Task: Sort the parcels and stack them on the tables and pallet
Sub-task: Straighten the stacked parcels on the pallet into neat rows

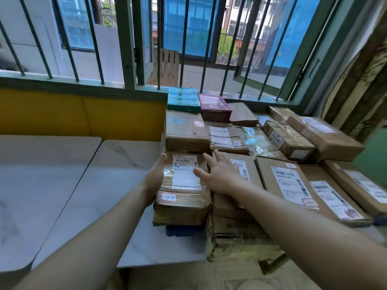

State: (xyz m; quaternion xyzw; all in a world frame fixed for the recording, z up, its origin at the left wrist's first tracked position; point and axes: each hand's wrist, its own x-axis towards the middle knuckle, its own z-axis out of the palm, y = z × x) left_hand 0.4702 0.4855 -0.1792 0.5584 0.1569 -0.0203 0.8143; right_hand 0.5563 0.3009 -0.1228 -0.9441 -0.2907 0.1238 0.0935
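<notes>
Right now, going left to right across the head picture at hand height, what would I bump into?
White table → left hand → taped brown parcel → right hand → big labelled box.

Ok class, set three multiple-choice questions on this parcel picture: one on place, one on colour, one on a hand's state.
1. The teal parcel lies: A at the back under the window bars; B on the floor; C in a hand.
2. The neighbouring parcel right of it is: A yellow; B maroon; C white.
3. The right hand is: A a fist; B gripping a pen; C open, fingers spread.
Key: 1 A, it sits below the bars; 2 B, dark red top; 3 C, fingers straight.
</notes>
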